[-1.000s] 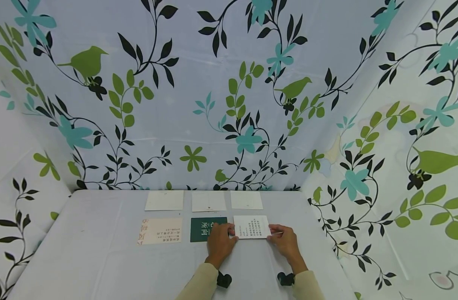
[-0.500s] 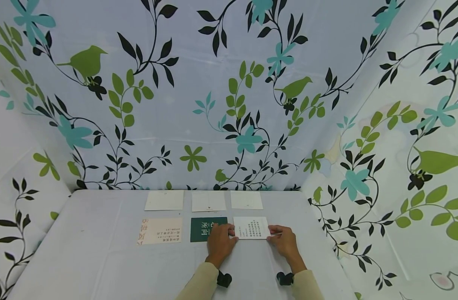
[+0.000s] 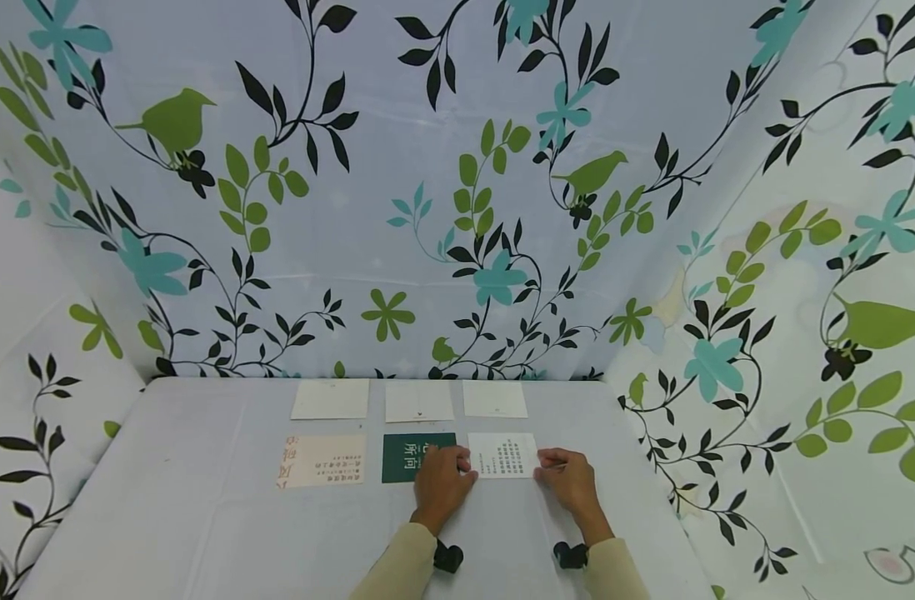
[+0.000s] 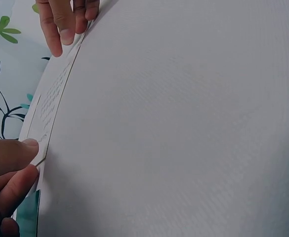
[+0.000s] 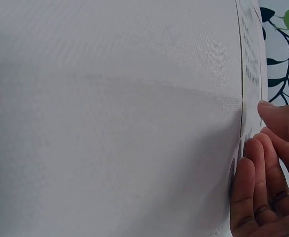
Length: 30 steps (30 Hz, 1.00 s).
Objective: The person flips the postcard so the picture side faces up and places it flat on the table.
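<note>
Left hand (image 3: 442, 483) pinches one edge of the white printed card (image 3: 502, 456), right hand (image 3: 572, 483) pinches the other, so it's on the table (image 3: 240, 550) between them. Green card (image 3: 397, 458)'s just left, three pale cards (image 3: 419, 402) lined up behind.

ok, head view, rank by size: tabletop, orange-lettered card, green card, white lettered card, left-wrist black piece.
1. Tabletop
2. Orange-lettered card
3. Green card and white lettered card: too alike to rank, green partly covered
4. Left-wrist black piece
</note>
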Available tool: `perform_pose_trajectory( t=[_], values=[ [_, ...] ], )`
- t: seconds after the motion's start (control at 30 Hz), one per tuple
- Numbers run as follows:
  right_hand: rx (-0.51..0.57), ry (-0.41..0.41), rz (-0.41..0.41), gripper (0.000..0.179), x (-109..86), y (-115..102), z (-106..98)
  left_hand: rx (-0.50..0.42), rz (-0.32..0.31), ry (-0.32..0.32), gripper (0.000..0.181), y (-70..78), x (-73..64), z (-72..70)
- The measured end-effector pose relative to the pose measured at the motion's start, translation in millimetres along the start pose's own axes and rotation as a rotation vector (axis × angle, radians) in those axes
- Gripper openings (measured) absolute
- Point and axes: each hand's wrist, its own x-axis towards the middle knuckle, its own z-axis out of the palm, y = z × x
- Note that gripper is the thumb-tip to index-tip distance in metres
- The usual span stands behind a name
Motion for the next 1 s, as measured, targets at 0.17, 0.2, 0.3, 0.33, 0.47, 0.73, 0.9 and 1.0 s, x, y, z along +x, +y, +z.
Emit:
perform_pose_trajectory(
  t=[0.17, 0.2, 0.3, 0.33, 0.47, 0.73, 0.9, 1.0],
  values=[
    [0.012, 0.017, -0.002, 0.027, 2.3, -1, 2, 0.007, 0.007, 0.010, 0.032, -2.6, 3.9, -1.6],
    [0.012, 0.022, -0.003, 0.026, 3.2, -1, 3, 0.006, 0.011, 0.017, 0.033, -3.0, 4.9, -2.0],
    [0.010, 0.031, 0.002, 0.025, 6.6, -2, 4, 0.001, 0.014, 0.026, 0.034, -4.6, 8.1, -2.2],
    [0.014, 0.032, 0.008, 0.025, 7.5, -3, 4, -0.002, 0.015, 0.025, 0.035, -4.9, 9.0, -2.2],
    [0.025, 0.027, 0.009, 0.026, 9.9, -7, 4, -0.007, 0.013, 0.019, 0.039, -5.8, 12.9, -2.9],
    [0.046, 0.035, 0.006, 0.026, 17.3, -17, 5, -0.046, 0.010, 0.014, 0.041, -5.0, 23.2, -4.8],
    [0.062, 0.041, -0.003, 0.030, 24.4, -21, 5, -0.056, 0.009, -0.002, 0.042, -4.4, 29.6, -6.9],
    [0.068, 0.046, -0.012, 0.033, 28.7, -22, 7, -0.055, 0.004, -0.010, 0.042, -4.9, 33.6, -7.1]
  ],
)
